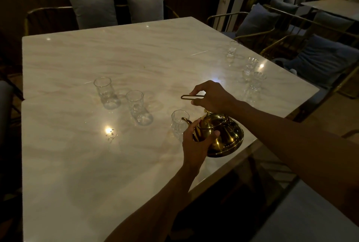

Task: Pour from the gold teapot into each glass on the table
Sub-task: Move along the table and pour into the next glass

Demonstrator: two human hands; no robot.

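Teapot [223, 136] near table [97, 164] edge, tilted, spout left at nearest glass [179, 123] | my right hand [210, 96] pinches raised handle [191, 96] | my left hand [196, 142] grasps the body

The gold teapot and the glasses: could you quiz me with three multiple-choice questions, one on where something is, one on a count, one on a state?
1. Which glass does the gold teapot's spout reach?
A. the farthest of the left row
B. the nearest of the left row
C. one on the right side

2. How many glasses stand on the table?
A. four
B. six
C. nine

3. How is the teapot held?
A. by both hands
B. by one hand
C. untouched

Answers:
1 B, the spout sits at its rim.
2 B, three at left, three at right.
3 A, the right hand grips the handle and the left hand holds the body.
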